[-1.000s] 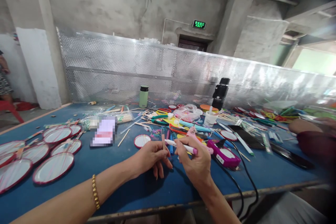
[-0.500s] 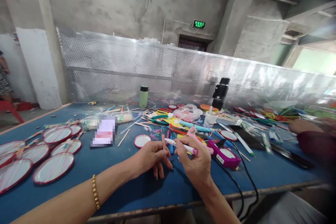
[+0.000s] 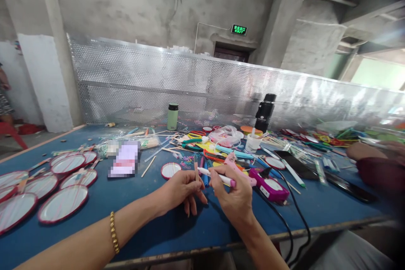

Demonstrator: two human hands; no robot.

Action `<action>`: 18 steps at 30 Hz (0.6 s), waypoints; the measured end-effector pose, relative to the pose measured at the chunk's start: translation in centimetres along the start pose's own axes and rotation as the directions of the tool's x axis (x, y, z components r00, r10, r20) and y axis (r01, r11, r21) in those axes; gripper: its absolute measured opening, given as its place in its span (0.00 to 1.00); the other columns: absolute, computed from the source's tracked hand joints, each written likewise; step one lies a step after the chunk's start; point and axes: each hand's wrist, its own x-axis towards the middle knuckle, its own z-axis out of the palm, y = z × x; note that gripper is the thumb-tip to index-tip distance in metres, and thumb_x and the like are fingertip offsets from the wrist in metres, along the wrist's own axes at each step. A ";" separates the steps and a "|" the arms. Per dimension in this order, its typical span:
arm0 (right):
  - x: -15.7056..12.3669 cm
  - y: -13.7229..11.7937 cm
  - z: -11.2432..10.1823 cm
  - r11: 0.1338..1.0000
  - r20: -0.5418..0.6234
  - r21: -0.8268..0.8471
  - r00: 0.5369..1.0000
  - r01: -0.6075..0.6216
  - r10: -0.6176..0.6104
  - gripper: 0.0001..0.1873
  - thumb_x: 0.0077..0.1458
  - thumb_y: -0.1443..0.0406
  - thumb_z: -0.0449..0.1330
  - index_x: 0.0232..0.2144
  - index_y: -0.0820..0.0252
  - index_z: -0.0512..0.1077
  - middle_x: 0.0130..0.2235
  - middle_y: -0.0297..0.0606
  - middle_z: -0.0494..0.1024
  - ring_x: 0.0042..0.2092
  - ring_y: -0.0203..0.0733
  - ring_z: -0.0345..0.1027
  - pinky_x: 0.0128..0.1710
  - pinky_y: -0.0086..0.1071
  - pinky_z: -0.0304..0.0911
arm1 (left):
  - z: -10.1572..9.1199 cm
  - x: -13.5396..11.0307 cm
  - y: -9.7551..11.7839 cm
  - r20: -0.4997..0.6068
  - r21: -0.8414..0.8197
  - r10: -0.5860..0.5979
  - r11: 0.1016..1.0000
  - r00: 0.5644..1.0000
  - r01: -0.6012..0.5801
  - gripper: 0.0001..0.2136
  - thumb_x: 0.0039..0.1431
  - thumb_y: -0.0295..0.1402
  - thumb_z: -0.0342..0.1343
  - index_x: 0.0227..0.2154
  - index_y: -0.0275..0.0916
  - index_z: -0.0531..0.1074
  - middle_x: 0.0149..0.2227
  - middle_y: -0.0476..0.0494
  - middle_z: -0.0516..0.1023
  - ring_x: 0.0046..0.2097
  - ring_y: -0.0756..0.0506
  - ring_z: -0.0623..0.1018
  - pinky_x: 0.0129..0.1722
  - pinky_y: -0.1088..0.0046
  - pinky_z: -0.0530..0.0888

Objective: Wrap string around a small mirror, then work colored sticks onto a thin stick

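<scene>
- Left hand [image 3: 183, 190]: positioned above the tabletop [image 3: 158, 230], inboard of the middle of its front edge; thumb and fingers grip a flat wooden stick [image 3: 196, 166], which stands nearly upright.
- Right hand [image 3: 234, 192]: located just beside the left; fingers grasp a white-and-pink marker [image 3: 223, 177] in a writing hold. The marker tip points at the stick; contact between the two cannot be determined.
- Red-rimmed discs [image 3: 63, 204]: grouped and partly overlapping along the left edge of the tabletop.
- Purple box [image 3: 268, 187]: set to the right of the right hand, with black cables [image 3: 300, 215] running over the front edge.
- Pink tool [image 3: 232, 161]: lies directly behind the right hand, partly covered by it.
- Blurred rectangular device [image 3: 125, 159]: rests between the discs and the left hand.
- White cup [image 3: 253, 143]: stands toward the rear edge, amid loose materials.
- Green bottle [image 3: 172, 117] and black flask [image 3: 265, 112]: stand upright near the rear edge.
- Perforated metal panel [image 3: 158, 80]: rises behind the rear edge.
</scene>
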 end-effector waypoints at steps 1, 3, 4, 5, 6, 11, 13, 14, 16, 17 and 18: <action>0.0 0.0 0.0 1.000 0.000 -0.003 1.000 0.007 -0.007 0.09 0.57 0.67 0.56 0.25 0.59 0.71 0.21 0.30 0.71 0.22 0.33 0.63 0.24 0.27 0.60 | 0.0 0.0 0.0 0.000 -0.002 0.001 1.000 1.000 -0.001 0.14 0.54 0.42 0.52 0.34 0.36 0.62 0.29 0.41 0.79 0.17 0.51 0.73 0.12 0.81 0.66; 0.0 0.1 0.0 1.000 -0.010 -0.004 1.000 0.010 -0.010 0.09 0.57 0.67 0.56 0.25 0.59 0.71 0.21 0.30 0.71 0.22 0.33 0.63 0.24 0.27 0.60 | 0.1 -0.1 0.1 -0.007 -0.004 0.002 1.000 1.000 -0.002 0.13 0.54 0.42 0.52 0.34 0.36 0.62 0.29 0.41 0.79 0.17 0.52 0.73 0.12 0.81 0.66; 0.1 0.1 0.0 1.000 -0.015 0.000 1.000 0.004 -0.004 0.09 0.57 0.67 0.56 0.25 0.59 0.71 0.21 0.30 0.71 0.22 0.33 0.63 0.24 0.27 0.60 | 0.1 -0.1 0.2 -0.011 -0.004 0.001 1.000 1.000 -0.001 0.13 0.54 0.41 0.52 0.34 0.36 0.62 0.30 0.41 0.79 0.17 0.52 0.73 0.13 0.81 0.66; 0.0 0.1 0.0 1.000 -0.021 0.006 1.000 -0.003 0.004 0.09 0.57 0.67 0.57 0.25 0.59 0.71 0.21 0.30 0.71 0.21 0.32 0.63 0.24 0.27 0.59 | 0.1 -0.2 0.2 -0.011 -0.003 -0.002 1.000 1.000 0.002 0.13 0.54 0.41 0.52 0.34 0.36 0.62 0.30 0.41 0.79 0.17 0.52 0.74 0.12 0.81 0.66; 0.0 0.1 0.0 1.000 -0.025 0.012 1.000 -0.009 0.009 0.08 0.57 0.67 0.57 0.25 0.59 0.71 0.21 0.30 0.70 0.21 0.32 0.63 0.23 0.26 0.59 | 0.1 -0.2 0.3 -0.010 -0.003 -0.005 1.000 1.000 0.005 0.12 0.54 0.41 0.52 0.34 0.36 0.62 0.30 0.41 0.79 0.17 0.52 0.74 0.12 0.82 0.66; -0.1 0.1 0.0 0.999 -0.007 0.026 1.000 0.026 -0.026 0.08 0.56 0.68 0.57 0.26 0.59 0.71 0.21 0.30 0.71 0.22 0.32 0.63 0.24 0.26 0.59 | 0.1 -0.1 0.2 -0.003 -0.001 -0.004 1.000 1.000 0.004 0.13 0.55 0.42 0.52 0.33 0.36 0.62 0.30 0.41 0.79 0.17 0.52 0.74 0.12 0.82 0.66; -0.1 0.1 0.0 0.999 0.000 0.025 0.999 0.036 -0.036 0.07 0.56 0.68 0.57 0.26 0.60 0.72 0.22 0.31 0.72 0.23 0.33 0.64 0.26 0.26 0.60 | 0.1 -0.1 0.1 -0.002 0.001 -0.002 1.000 1.000 0.002 0.13 0.55 0.42 0.52 0.33 0.36 0.62 0.30 0.40 0.79 0.17 0.52 0.74 0.12 0.82 0.66; -0.1 0.1 0.0 0.999 -0.001 0.022 0.999 0.037 -0.037 0.07 0.56 0.68 0.57 0.26 0.60 0.72 0.22 0.31 0.72 0.24 0.33 0.64 0.26 0.26 0.60 | 0.1 -0.1 0.1 -0.001 0.001 -0.002 1.000 1.000 0.002 0.13 0.55 0.42 0.52 0.33 0.36 0.62 0.30 0.41 0.79 0.17 0.52 0.74 0.12 0.82 0.66; 0.0 0.2 0.1 1.000 -0.008 0.015 1.000 0.026 -0.026 0.07 0.56 0.68 0.57 0.26 0.60 0.72 0.22 0.30 0.72 0.23 0.33 0.64 0.25 0.26 0.60 | 0.1 0.0 0.1 -0.004 0.000 -0.004 1.000 1.000 0.004 0.13 0.54 0.42 0.52 0.33 0.36 0.62 0.30 0.41 0.79 0.17 0.52 0.74 0.12 0.82 0.66; 0.0 0.2 0.1 1.000 -0.017 0.014 1.000 0.018 -0.018 0.07 0.56 0.68 0.57 0.26 0.60 0.72 0.22 0.30 0.71 0.22 0.32 0.64 0.24 0.26 0.60 | 0.1 0.0 0.1 -0.005 0.000 -0.006 1.000 1.000 0.006 0.13 0.54 0.41 0.52 0.33 0.36 0.62 0.29 0.41 0.79 0.17 0.52 0.74 0.12 0.82 0.66; 0.0 0.2 0.1 1.000 -0.027 0.015 1.000 0.009 -0.009 0.07 0.56 0.68 0.57 0.26 0.59 0.72 0.22 0.30 0.71 0.22 0.32 0.63 0.23 0.26 0.59 | 0.1 0.0 0.1 -0.007 0.000 -0.008 1.000 1.000 0.008 0.13 0.54 0.41 0.52 0.33 0.36 0.62 0.29 0.41 0.79 0.17 0.52 0.74 0.12 0.82 0.66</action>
